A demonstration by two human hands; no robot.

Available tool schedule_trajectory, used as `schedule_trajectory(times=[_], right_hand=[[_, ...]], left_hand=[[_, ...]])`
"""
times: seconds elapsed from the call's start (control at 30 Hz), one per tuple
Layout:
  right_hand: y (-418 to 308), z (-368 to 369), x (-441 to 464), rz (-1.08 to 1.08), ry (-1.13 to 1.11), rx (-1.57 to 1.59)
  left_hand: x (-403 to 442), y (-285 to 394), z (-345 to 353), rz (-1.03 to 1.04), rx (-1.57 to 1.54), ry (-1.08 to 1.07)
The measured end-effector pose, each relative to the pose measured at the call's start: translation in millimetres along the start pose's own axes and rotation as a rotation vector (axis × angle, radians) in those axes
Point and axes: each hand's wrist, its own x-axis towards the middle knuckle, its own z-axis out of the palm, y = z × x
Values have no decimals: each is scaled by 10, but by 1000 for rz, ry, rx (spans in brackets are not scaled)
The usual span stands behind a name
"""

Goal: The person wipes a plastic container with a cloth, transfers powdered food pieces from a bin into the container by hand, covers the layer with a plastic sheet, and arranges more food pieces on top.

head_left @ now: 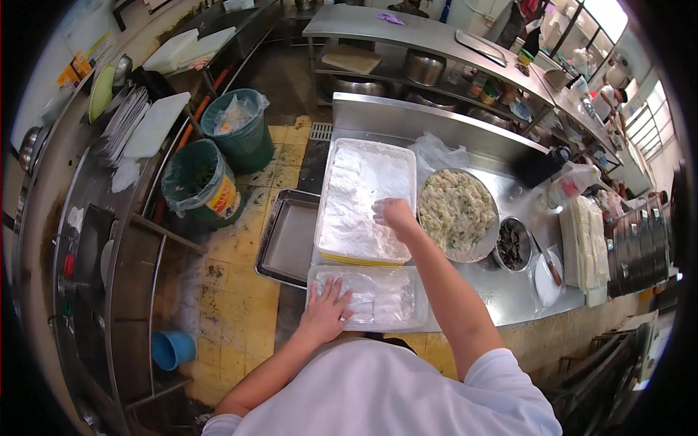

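Note:
My left hand (327, 311) lies with fingers spread on the left part of a clear plastic container (418, 294), which holds white, floury-looking pieces under what looks like plastic film. A ring shows on one finger. My right hand (395, 216) is over the right side of a large white tray (413, 182) of white powder (378, 163). Its fingers are curled together; what they hold, if anything, is hidden. White powdery lumps line the tray's left side. Close by on the right stands a round metal pan of pale, green-flecked mixture (456, 211).
On the steel counter (476, 291) are a bowl of dark pieces (514, 243), a knife (550, 265) and a plastic bottle (572, 185). An empty metal tray (291, 236) is left of the white tray. Green bins (203, 185) stand on the floor. Another person (607, 102) is far right.

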Motion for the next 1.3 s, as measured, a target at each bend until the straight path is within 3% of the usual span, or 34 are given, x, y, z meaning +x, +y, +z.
schedule_trajectory(times=[0.13, 0.23, 0.37, 0.47, 0.67, 0.8, 0.93, 1.03, 1.13, 1.23, 1.3], right_hand=[[2, 149, 809, 15, 27, 316], [-251, 472, 1108, 22, 33, 67], [-359, 799, 1308, 75, 358, -194], [-461, 832, 1267, 67, 349, -180], [-386, 906, 995, -241, 448, -459], [-420, 1021, 652, -243, 407, -615], [-284, 647, 709, -208, 287, -316], [-254, 214, 500, -277, 414, -608], [-539, -122, 228, -74, 165, -868], [-395, -188, 516, -142, 330, -865], [-167, -89, 767, -255, 253, -983]], left_hand=[[-31, -68, 75, 26, 28, 1], [-32, -93, 110, 24, 27, -17], [-32, -116, 121, 29, 48, -13], [-10, -115, 74, 28, 32, -21], [-8, -108, 22, 32, 3, 4], [-6, -102, 29, 36, 2, 23], [4, -114, 47, 44, -17, 36], [11, -125, 52, 47, -29, 61], [-3, -131, 86, 49, -26, 70], [-2, -123, 101, 53, -14, 69], [-2, -117, 99, 56, -8, 70]])
